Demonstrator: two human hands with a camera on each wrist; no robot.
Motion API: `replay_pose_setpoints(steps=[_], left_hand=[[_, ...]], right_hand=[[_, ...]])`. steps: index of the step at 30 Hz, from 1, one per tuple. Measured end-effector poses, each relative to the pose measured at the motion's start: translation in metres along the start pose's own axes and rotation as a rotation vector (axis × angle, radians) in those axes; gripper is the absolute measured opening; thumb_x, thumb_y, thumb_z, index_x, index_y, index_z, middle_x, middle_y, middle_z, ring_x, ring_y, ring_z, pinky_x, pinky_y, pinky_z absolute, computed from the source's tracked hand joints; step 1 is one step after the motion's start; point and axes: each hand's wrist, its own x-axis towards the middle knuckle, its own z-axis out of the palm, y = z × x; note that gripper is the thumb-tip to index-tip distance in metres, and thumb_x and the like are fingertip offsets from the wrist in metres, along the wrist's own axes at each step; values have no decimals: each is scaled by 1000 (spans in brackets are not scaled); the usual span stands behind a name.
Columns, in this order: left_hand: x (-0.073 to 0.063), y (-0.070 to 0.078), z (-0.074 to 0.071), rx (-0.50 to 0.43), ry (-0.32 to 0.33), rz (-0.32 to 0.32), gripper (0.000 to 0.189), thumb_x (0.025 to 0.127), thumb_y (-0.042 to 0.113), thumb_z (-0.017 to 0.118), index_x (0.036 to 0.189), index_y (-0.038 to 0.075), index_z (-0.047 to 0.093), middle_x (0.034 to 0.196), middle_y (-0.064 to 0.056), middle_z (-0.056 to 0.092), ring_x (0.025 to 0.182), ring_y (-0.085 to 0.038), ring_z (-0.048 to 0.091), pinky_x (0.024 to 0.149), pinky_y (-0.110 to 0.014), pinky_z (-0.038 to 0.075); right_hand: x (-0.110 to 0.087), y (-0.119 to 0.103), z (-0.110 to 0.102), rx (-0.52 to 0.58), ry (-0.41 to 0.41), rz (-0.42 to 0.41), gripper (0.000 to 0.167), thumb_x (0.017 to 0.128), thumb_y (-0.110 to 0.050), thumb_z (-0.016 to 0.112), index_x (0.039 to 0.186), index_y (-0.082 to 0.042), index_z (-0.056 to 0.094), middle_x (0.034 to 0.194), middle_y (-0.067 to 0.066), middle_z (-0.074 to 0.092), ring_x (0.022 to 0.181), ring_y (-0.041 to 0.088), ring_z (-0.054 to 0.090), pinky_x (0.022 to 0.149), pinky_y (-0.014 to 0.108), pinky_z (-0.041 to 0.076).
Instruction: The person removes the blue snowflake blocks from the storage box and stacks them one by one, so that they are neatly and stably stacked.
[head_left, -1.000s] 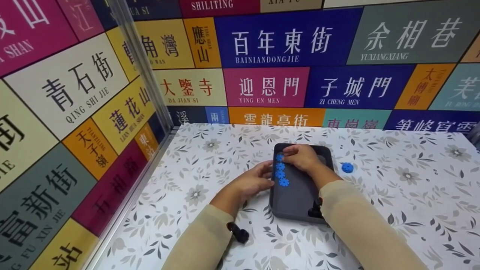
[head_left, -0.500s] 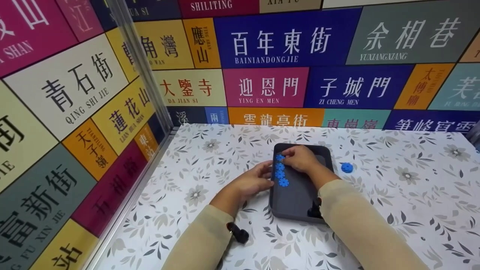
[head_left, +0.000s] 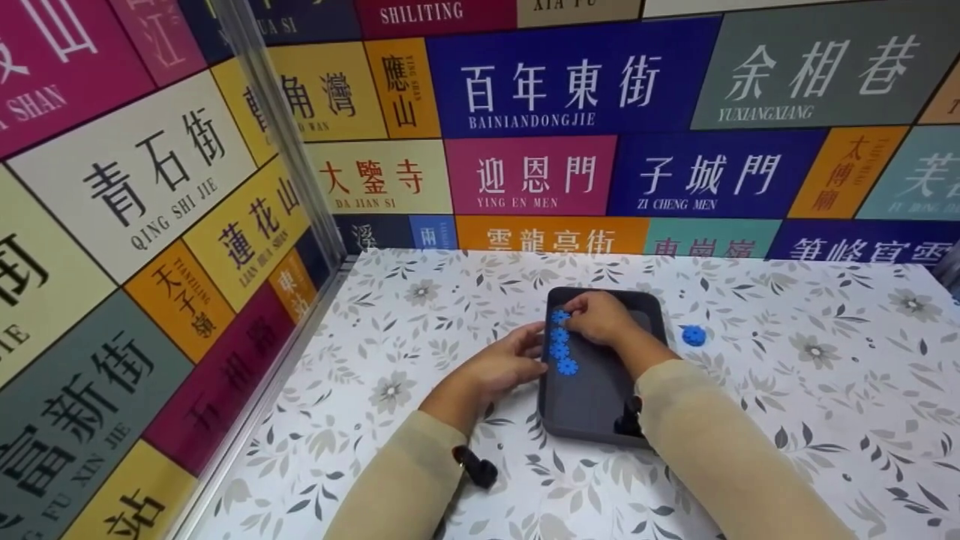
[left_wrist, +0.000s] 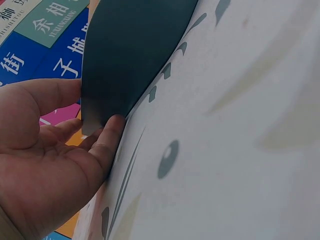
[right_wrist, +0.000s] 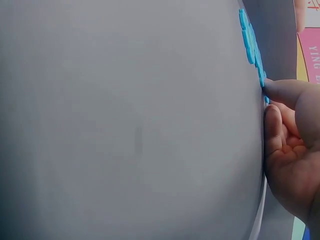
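Observation:
A black rectangular tray [head_left: 592, 397] lies on the table with a row of blue toothed plastic snowflake discs [head_left: 559, 350] along its left side. My right hand [head_left: 602, 318] reaches into the tray and pinches the farthest disc [head_left: 559, 317] of the row at its right edge. In the right wrist view the thumb [right_wrist: 282, 91] is right on the disc and the other fingers are curled near the tray floor. Outside the tray's left wall, my left hand [head_left: 502, 361] rests with relaxed fingers. Its fingertips [left_wrist: 116, 125] touch the wall low down, close to the tabletop.
Another blue snowflake disc [head_left: 694, 335] lies on the floral tablecloth [head_left: 750, 420], right of the tray. Walls of colourful sign panels [head_left: 555, 82] stand behind and to the left. Each wrist carries a small black camera [head_left: 478, 469].
My right fingertips have shifted slightly toward me at the farthest disc. The left hand, the tray and the row of discs hold their places.

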Motion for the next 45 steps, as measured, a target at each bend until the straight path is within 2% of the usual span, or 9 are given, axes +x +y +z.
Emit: replay_pose_setpoints(steps=[9, 14, 18, 22, 29, 36, 41, 45], left_hand=[[-1, -1, -3, 2, 8, 6, 82, 94, -7, 64, 168, 14, 35, 169, -15, 44, 154, -29, 48, 123, -44, 47], [-1, -1, -4, -6, 5, 8, 83, 94, -8, 63, 168, 13, 33, 169, -16, 43, 154, -31, 48, 123, -45, 47], [-1, -2, -4, -20, -1, 14, 83, 94, -10, 62, 168, 12, 32, 169, -17, 43, 154, -32, 48, 123, -45, 47], [-1, -2, -4, -26, -4, 20, 84, 93, -10, 62, 168, 11, 31, 169, -18, 42, 153, -32, 48, 123, -45, 47], [0, -1, -5, -16, 1, 11, 84, 93, -10, 63, 168, 13, 33, 169, -17, 43, 153, -32, 48, 123, -46, 47], [-1, 1, -3, -10, -34, 17, 84, 94, -8, 63, 169, 14, 31, 171, -16, 41, 156, -31, 45, 124, -45, 46], [1, -1, -3, -18, -42, 18, 86, 94, -8, 63, 169, 15, 30, 172, -15, 40, 157, -30, 44, 125, -46, 44], [2, -2, -4, -31, -39, 28, 86, 93, -9, 63, 169, 14, 31, 170, -16, 42, 155, -31, 46, 125, -46, 45]], right_hand=[[0, 4, 4, 54, 65, -40, 28, 92, -18, 79, 116, -3, 75, 108, 15, 77, 99, 25, 69, 88, 34, 55], [-2, 3, 4, 72, 88, -28, 23, 96, -20, 76, 115, -6, 77, 112, 15, 78, 98, 25, 70, 88, 36, 56], [-2, 4, 4, 96, 101, -14, 22, 100, -21, 72, 116, -7, 78, 109, 14, 78, 93, 23, 70, 81, 31, 55], [-2, 3, 3, 133, 98, -3, 23, 101, -19, 69, 118, -6, 78, 107, 14, 78, 88, 20, 70, 75, 27, 54], [-2, 2, 0, 206, 79, 14, 25, 102, -21, 69, 121, -6, 78, 110, 14, 78, 86, 17, 70, 75, 24, 57], [-3, 0, -3, 311, 87, -4, 25, 101, -20, 72, 118, -2, 79, 99, 12, 78, 76, 13, 71, 69, 24, 60], [-1, -6, -6, 336, 71, -28, 26, 100, -20, 72, 117, -2, 79, 100, 12, 79, 77, 13, 72, 71, 25, 62], [0, -11, -16, 380, 85, -6, 28, 99, -21, 71, 119, -3, 79, 103, 13, 79, 78, 14, 73, 75, 25, 64]])
